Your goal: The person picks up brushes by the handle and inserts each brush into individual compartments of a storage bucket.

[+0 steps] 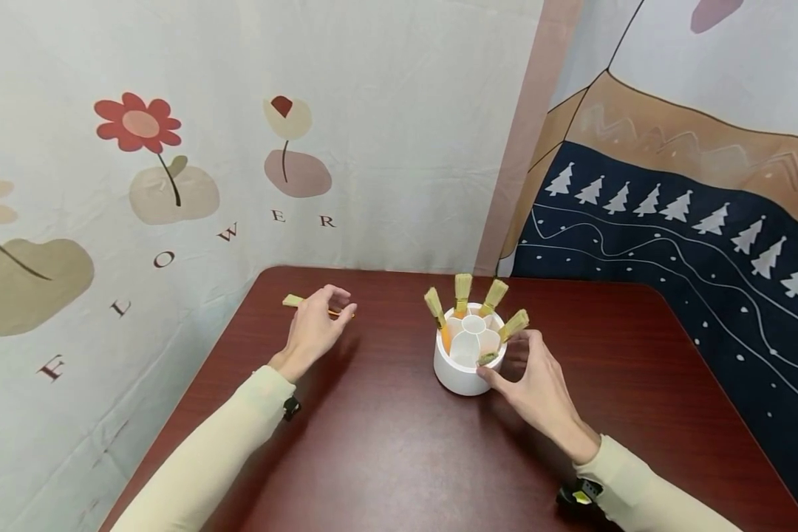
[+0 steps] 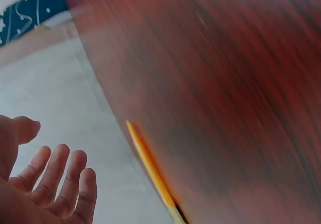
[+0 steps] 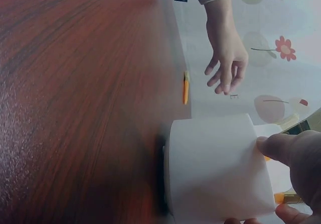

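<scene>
A white round brush holder (image 1: 454, 372) with petal-shaped compartments stands on the table. Several flat paint brushes (image 1: 463, 287) lean in it, bristles up. My right hand (image 1: 539, 384) grips the holder from its right side, thumb at the near rim. The right wrist view has the holder's smooth wall (image 3: 213, 169) close up, with the thumb (image 3: 278, 146) at its edge. Another brush, with pale bristles (image 1: 292, 301) and an orange handle (image 2: 150, 166), lies on the table at the left. Above it hovers my left hand (image 1: 315, 323), fingers loosely bent and holding nothing.
The dark red wooden table (image 1: 386, 443) has rounded far corners. Behind it hangs a pale cloth (image 1: 406, 148) printed with flowers and letters. A navy cloth (image 1: 638, 244) with white trees hangs along the right side.
</scene>
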`<state>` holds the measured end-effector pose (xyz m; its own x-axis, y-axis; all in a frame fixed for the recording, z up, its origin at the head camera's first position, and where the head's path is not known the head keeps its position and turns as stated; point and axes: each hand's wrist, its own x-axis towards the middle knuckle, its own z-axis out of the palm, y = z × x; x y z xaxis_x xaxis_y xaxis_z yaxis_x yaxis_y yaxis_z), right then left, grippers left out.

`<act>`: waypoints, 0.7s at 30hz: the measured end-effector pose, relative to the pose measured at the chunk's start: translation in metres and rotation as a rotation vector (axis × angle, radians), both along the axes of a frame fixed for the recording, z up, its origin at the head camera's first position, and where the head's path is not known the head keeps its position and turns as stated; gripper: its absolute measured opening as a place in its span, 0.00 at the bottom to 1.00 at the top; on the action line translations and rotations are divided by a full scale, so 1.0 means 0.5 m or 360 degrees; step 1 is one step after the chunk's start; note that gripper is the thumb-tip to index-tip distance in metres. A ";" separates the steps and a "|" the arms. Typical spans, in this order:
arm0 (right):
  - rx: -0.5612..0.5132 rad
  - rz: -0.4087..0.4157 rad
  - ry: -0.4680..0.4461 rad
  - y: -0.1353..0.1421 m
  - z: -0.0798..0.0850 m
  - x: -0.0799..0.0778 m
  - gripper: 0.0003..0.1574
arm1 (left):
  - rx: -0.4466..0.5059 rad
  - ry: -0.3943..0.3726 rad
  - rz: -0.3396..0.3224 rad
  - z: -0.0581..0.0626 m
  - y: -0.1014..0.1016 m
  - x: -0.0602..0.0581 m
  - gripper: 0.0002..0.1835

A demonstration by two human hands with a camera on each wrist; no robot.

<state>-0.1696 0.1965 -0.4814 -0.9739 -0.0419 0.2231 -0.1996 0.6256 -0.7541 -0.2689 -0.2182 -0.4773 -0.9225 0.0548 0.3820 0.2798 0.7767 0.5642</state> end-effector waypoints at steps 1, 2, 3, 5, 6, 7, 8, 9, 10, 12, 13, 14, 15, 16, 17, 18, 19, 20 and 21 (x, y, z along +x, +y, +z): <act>0.0003 -0.0001 0.0009 0.000 -0.001 0.000 0.48 | -0.0017 -0.0018 0.0018 -0.002 -0.009 -0.004 0.17; 0.0008 -0.0002 0.0019 0.001 -0.002 -0.001 0.48 | -0.0034 -0.0039 0.0036 -0.004 -0.018 -0.008 0.17; 0.0012 -0.0003 0.0028 0.001 -0.003 -0.001 0.48 | -0.0053 -0.0064 0.0055 -0.006 -0.027 -0.011 0.17; 0.0020 -0.0007 0.0042 0.003 -0.005 -0.001 0.48 | -0.0088 -0.0113 0.0088 -0.013 -0.044 -0.018 0.18; 0.0024 -0.0008 0.0045 0.003 -0.006 -0.001 0.48 | -0.0113 -0.0133 0.0104 -0.017 -0.052 -0.021 0.18; 0.0029 -0.0009 0.0048 0.004 -0.007 -0.001 0.49 | -0.0144 -0.0149 0.0117 -0.020 -0.061 -0.024 0.18; 0.0033 -0.0009 0.0050 0.005 -0.007 -0.001 0.49 | -0.0175 -0.0162 0.0129 -0.024 -0.070 -0.028 0.18; 0.0034 -0.0009 0.0052 0.005 -0.007 -0.001 0.49 | -0.0206 -0.0172 0.0140 -0.028 -0.078 -0.032 0.19; 0.0038 -0.0009 0.0053 0.006 -0.006 -0.001 0.49 | -0.0233 -0.0181 0.0148 -0.030 -0.087 -0.035 0.19; 0.0042 -0.0006 0.0059 0.008 -0.006 -0.001 0.50 | -0.0290 -0.0197 0.0153 -0.032 -0.102 -0.043 0.20; 0.0046 -0.0004 0.0065 0.009 -0.005 -0.002 0.50 | -0.0315 -0.0207 0.0150 -0.033 -0.109 -0.046 0.20; 0.0050 -0.0002 0.0070 0.010 -0.005 -0.002 0.50 | -0.0332 -0.0218 0.0143 -0.033 -0.116 -0.050 0.20; 0.0055 -0.0001 0.0077 0.011 -0.005 -0.003 0.50 | -0.0353 -0.0229 0.0133 -0.034 -0.121 -0.053 0.21; 0.0057 0.0002 0.0084 0.013 -0.005 -0.004 0.50 | -0.0374 -0.0240 0.0122 -0.033 -0.127 -0.056 0.21; 0.0059 0.0008 0.0093 0.014 -0.006 -0.004 0.50 | -0.0399 -0.0251 0.0110 -0.034 -0.131 -0.059 0.21; 0.0061 0.0014 0.0103 0.016 -0.006 -0.005 0.50 | -0.0426 -0.0259 0.0099 -0.034 -0.136 -0.062 0.21; 0.0061 0.0023 0.0115 0.019 -0.007 -0.007 0.51 | -0.0455 -0.0268 0.0089 -0.035 -0.139 -0.066 0.21; 0.0062 0.0032 0.0126 0.021 -0.008 -0.009 0.51 | -0.0483 -0.0271 0.0080 -0.035 -0.142 -0.069 0.21; 0.0061 0.0039 0.0138 0.024 -0.008 -0.010 0.52 | -0.0515 -0.0270 0.0073 -0.035 -0.145 -0.072 0.21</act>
<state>-0.1748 0.2086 -0.4854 -0.9495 -0.0759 0.3044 -0.2789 0.6479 -0.7088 -0.3048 -0.2910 -0.4949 -0.9755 0.1049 0.1933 0.1642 0.9321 0.3228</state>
